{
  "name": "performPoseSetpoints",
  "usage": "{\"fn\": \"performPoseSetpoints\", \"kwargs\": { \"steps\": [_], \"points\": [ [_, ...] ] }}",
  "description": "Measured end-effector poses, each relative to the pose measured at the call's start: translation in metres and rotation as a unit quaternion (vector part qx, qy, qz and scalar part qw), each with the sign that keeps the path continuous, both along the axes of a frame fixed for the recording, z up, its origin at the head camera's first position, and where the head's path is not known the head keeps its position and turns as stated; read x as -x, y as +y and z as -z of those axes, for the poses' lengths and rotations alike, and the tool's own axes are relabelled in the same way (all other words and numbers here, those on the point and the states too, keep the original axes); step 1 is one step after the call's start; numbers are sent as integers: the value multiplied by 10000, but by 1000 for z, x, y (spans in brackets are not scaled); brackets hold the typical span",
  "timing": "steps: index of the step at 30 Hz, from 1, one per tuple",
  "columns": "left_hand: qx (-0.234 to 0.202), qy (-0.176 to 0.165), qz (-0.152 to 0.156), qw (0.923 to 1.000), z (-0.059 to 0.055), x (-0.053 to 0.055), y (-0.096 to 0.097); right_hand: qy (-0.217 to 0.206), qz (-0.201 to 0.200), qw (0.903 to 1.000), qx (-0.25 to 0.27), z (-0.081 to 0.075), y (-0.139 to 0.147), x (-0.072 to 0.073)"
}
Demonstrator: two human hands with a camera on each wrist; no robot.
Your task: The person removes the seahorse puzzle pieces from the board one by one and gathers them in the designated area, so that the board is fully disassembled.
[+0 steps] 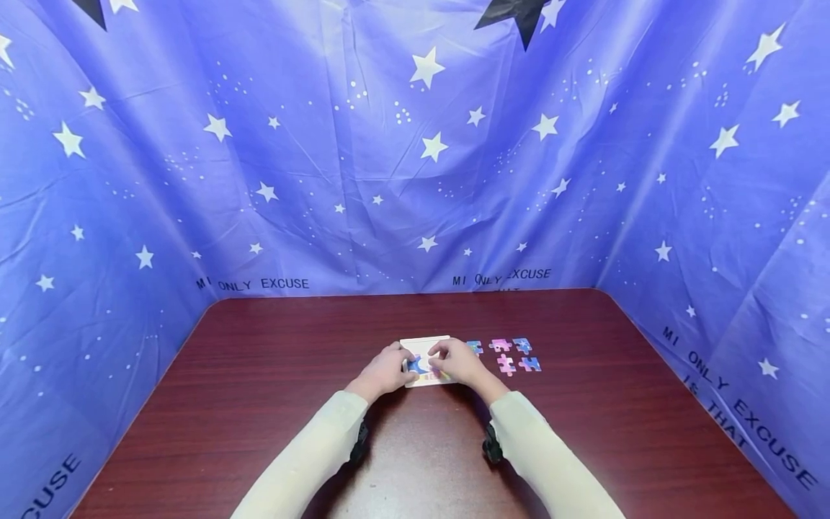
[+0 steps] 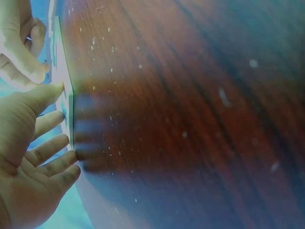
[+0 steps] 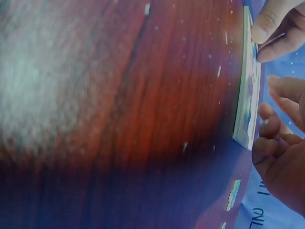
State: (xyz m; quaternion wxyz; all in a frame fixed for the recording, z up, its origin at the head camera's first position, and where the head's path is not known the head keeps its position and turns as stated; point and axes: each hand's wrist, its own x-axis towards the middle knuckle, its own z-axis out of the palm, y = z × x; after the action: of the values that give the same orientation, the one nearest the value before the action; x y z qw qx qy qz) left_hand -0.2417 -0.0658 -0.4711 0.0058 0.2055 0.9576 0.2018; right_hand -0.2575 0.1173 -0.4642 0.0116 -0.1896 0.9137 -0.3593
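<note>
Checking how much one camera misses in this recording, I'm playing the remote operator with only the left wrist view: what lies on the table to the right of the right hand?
Observer: The head view shows loose puzzle pieces on the table, to the right of the right hand.

Operator: I see the board almost edge-on. What shows on its upper face near the left hand?

Observer: From the head camera, the white board has a blue patch close to the left hand.

Operator: And what stands behind the table's far edge?

Observer: In the head view, a blue curtain patterned with white stars hangs there.
</note>
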Motion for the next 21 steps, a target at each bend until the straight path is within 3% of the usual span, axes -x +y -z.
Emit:
{"fn": "performPoseSetpoints", "kwargs": {
  "steps": [13,21],
  "points": [
    [-9,-62,-85,9999,1,-1,-1,-169,108,9998,-46,5,-8,2],
    [-117,-80,-46,9999,0,-1,-1,-89,438,9977,-512,6,-11,2]
  ]
}}
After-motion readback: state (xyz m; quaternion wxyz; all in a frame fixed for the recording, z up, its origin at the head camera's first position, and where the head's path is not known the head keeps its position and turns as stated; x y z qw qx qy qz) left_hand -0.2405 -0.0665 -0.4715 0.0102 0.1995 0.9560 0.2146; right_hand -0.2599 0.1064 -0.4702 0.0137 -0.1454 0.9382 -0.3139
